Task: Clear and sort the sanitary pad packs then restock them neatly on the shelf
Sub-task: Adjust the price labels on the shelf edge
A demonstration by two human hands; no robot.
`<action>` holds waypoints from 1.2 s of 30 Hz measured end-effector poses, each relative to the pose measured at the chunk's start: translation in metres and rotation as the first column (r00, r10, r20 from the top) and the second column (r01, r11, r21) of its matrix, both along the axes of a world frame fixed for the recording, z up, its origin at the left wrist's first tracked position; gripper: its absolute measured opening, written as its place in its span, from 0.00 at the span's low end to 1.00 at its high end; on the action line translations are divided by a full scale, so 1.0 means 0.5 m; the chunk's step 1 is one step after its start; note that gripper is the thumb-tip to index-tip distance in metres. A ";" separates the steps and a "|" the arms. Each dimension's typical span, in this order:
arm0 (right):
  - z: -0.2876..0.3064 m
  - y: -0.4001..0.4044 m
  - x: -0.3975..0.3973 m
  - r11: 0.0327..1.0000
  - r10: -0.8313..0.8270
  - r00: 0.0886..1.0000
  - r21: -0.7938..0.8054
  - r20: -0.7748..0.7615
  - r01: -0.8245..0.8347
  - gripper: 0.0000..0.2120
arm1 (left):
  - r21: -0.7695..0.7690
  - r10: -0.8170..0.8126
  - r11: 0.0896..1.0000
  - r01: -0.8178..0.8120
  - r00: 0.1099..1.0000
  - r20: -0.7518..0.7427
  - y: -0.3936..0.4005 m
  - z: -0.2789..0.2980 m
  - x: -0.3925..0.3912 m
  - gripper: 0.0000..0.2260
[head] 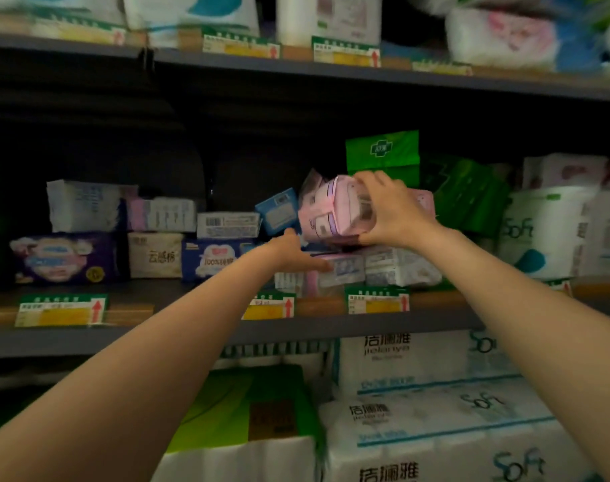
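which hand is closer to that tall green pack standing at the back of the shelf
Right. The right hand grips a pink pack just below the green pack; the left hand sits lower and further left.

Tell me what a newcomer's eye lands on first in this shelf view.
First, the pink pad pack at the centre of the middle shelf, tilted and gripped from the right by the right hand. Just below it, the left hand reaches in with fingers extended onto the flat packs beneath. Next, the bright green pack standing upright behind them against the dark shelf back.
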State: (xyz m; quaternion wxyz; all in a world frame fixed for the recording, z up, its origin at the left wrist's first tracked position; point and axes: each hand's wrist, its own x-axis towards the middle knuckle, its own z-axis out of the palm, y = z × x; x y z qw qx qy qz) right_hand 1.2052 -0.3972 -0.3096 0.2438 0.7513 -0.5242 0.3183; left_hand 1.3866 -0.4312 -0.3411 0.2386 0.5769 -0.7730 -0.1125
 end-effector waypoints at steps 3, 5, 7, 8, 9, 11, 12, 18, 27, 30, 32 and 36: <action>0.033 0.023 -0.023 0.973 0.229 0.955 -0.032 0.189 -0.227 0.42 | 0.209 -0.021 0.978 0.017 1.000 0.018 -0.017 0.004 -0.006 0.47; 0.051 0.041 -0.033 0.950 0.306 0.902 -0.041 0.305 -0.309 0.40 | 0.224 -0.005 0.975 0.013 0.999 -0.037 -0.023 -0.004 -0.006 0.45; 0.066 0.059 -0.037 0.921 0.364 0.816 -0.042 0.450 -0.388 0.40 | 0.228 -0.022 0.973 0.047 0.994 -0.109 -0.027 -0.014 -0.001 0.43; 0.074 0.068 -0.036 0.899 0.396 0.764 -0.047 0.510 -0.435 0.39 | 0.263 -0.041 0.962 0.074 0.991 -0.127 -0.027 -0.014 0.002 0.42; 0.080 0.076 -0.034 0.875 0.426 0.713 -0.053 0.558 -0.481 0.39 | 0.292 -0.057 0.952 0.094 0.990 -0.132 -0.027 -0.013 0.009 0.41; 0.085 0.089 -0.030 0.829 0.469 0.625 -0.066 0.624 -0.555 0.38 | 0.304 -0.054 0.947 0.101 0.986 -0.159 -0.022 -0.004 0.032 0.35; 0.085 0.096 -0.025 0.811 0.481 0.593 -0.071 0.646 -0.581 0.37 | 0.310 -0.044 0.946 0.098 0.983 -0.177 -0.018 0.003 0.048 0.31; 0.051 0.102 0.018 0.814 0.483 0.626 -0.051 0.612 -0.579 0.38 | 0.086 0.063 0.995 -0.046 0.974 -0.216 0.010 0.037 0.116 0.12; 0.016 0.094 0.020 0.833 0.497 0.495 -0.232 0.713 -0.502 0.37 | 0.106 0.083 0.991 -0.087 0.996 0.041 -0.022 -0.010 0.074 0.35; 0.004 0.094 0.026 0.832 0.498 0.476 -0.247 0.725 -0.496 0.38 | -0.037 0.107 0.993 -0.114 0.983 -0.149 -0.018 -0.009 0.105 0.35; 0.000 0.097 0.035 0.807 0.516 0.401 -0.272 0.757 -0.524 0.39 | -0.173 0.086 0.972 -0.157 0.929 -0.360 0.007 0.006 0.143 0.33; -0.004 0.104 0.062 0.701 0.516 0.084 -0.364 0.853 -0.614 0.34 | -0.537 0.061 0.770 -0.343 0.878 -0.474 0.113 0.015 0.225 0.32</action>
